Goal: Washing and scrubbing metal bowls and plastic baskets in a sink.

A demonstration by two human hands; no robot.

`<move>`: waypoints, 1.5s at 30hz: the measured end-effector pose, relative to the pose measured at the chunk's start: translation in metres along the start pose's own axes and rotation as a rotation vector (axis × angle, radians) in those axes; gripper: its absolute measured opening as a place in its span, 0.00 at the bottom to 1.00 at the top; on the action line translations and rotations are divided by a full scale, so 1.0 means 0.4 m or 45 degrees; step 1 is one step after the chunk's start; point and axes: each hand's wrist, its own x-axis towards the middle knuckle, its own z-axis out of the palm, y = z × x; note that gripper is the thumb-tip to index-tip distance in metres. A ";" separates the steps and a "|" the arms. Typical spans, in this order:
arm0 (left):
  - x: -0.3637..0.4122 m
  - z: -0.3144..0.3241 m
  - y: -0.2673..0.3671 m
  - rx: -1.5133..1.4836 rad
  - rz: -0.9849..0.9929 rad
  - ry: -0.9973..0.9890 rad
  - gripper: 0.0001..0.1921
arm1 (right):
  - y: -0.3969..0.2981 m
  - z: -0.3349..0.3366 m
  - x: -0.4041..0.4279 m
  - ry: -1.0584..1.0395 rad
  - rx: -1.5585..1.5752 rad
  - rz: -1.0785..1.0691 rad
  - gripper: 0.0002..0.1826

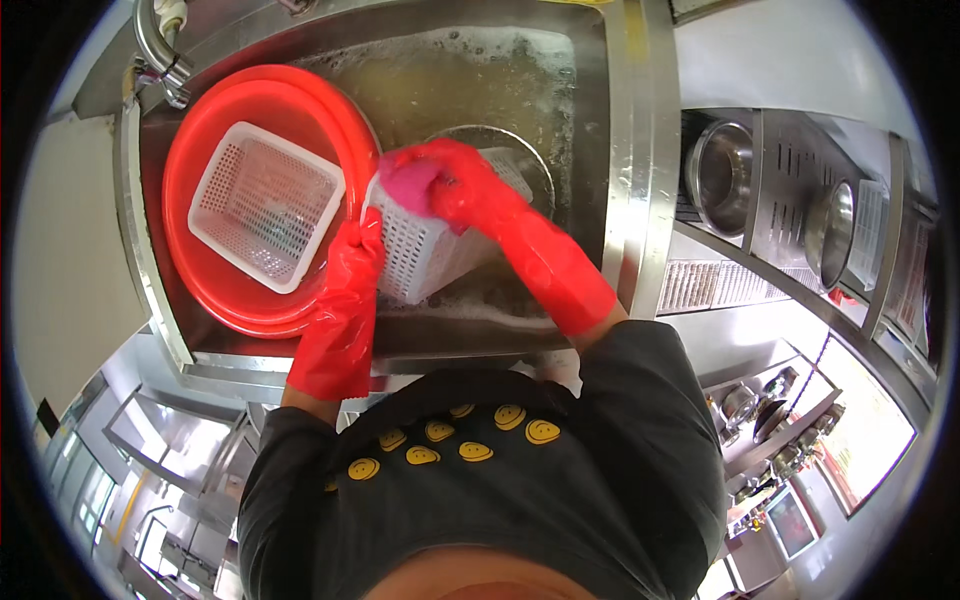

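Both hands wear long red rubber gloves. My left hand (355, 251) grips the near left rim of a white perforated plastic basket (409, 247), which is held tilted over the sink water. Pressed against the same basket's upper side is a pink cloth (411, 184), held in my right hand (461, 184). The cloth and glove cover part of the basket. To the left, a second white perforated basket (262, 206) sits inside a red plastic basin (180, 187). Cloudy, foamy water (450, 82) fills the sink around a round metal rim (546, 161), partly submerged.
The stainless steel sink (589, 150) has a raised metal edge on the right. A chrome faucet (159, 56) reaches over its far left corner. Metal bowls (721, 176) stand on a steel rack (795, 187) at the right. Pots (739, 405) appear farther off, lower right.
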 end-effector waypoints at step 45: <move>-0.055 0.058 0.279 -1.762 -0.501 -0.465 0.30 | 0.018 0.132 -0.229 0.557 -0.423 -0.199 0.13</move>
